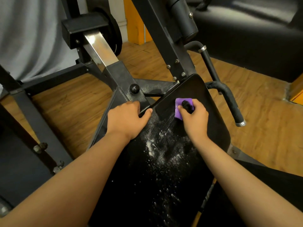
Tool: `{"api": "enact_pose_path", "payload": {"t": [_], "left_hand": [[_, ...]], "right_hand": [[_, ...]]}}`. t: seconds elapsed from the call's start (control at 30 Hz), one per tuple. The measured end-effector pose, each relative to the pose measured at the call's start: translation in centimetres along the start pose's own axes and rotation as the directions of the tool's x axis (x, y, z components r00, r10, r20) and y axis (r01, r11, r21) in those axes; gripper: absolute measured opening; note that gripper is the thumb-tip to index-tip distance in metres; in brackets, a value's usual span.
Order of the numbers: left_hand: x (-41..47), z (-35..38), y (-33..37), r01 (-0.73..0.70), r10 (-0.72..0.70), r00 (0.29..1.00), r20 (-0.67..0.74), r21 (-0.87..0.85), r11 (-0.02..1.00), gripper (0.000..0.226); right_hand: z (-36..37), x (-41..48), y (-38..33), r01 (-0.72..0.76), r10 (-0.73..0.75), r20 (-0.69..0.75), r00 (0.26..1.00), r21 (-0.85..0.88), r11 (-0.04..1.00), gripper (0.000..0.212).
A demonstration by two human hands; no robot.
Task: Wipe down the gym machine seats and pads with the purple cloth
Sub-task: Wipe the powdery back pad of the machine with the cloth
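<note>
Your right hand (196, 119) clutched the crumpled purple cloth (178, 112), plus some indistinct dark lump, against the glossy, white-flecked black seat pad (214, 128), whose edge your left hand (126, 120) gripped, fingertips hidden.

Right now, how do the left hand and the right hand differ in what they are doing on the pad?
The left hand holds no cloth, while the right hand grips the purple cloth. The left hand grips the left edge of the pad, while the right hand presses on its top face, beyond the white dust. Both hands touch the same black pad.
</note>
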State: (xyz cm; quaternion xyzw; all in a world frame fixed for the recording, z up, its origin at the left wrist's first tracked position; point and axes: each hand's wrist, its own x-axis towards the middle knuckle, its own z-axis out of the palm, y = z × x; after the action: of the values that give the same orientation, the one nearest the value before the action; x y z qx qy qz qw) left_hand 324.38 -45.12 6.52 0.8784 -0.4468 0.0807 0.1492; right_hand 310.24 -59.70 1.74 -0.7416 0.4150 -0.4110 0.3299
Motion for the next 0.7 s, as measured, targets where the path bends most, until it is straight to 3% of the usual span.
{"api": "enact_pose_path", "payload": {"t": [0.13, 0.3, 0.47, 0.57, 0.7], "left_hand": [[-0.5, -0.5, -0.1, -0.002, 0.004, 1.000, 0.025, -0.073, 0.997, 0.036], [-5.2, -2.8, -2.7, 0.025, -0.012, 0.998, 0.057, -0.232, 0.972, 0.018], [-13.4, -4.1, -7.4, 0.081, -0.080, 0.997, 0.012, -0.063, 0.995, 0.031], [-14.7, -3.8, -8.1, 0.187, -0.186, 0.982, 0.015, -0.074, 0.980, 0.045], [-14.5, -3.6, -7.8, 0.160, -0.162, 0.985, -0.068, -0.032, 0.987, 0.042]], "right_hand": [[0.5, -1.1, -2.2, 0.090, -0.090, 0.032, 0.995, -0.017, 0.996, 0.013], [1.6, -5.2, -7.2, 0.220, -0.219, 0.262, 0.940, 0.028, 0.975, 0.008], [1.8, -10.0, -9.8, 0.289, -0.279, 0.424, 0.862, 0.042, 0.957, 0.009], [1.6, -12.4, -10.4, 0.320, -0.304, 0.488, 0.818, 0.052, 0.946, 0.011], [1.2, -11.4, -10.2, 0.371, -0.328, 0.558, 0.762, 0.038, 0.928, 0.013]]}}
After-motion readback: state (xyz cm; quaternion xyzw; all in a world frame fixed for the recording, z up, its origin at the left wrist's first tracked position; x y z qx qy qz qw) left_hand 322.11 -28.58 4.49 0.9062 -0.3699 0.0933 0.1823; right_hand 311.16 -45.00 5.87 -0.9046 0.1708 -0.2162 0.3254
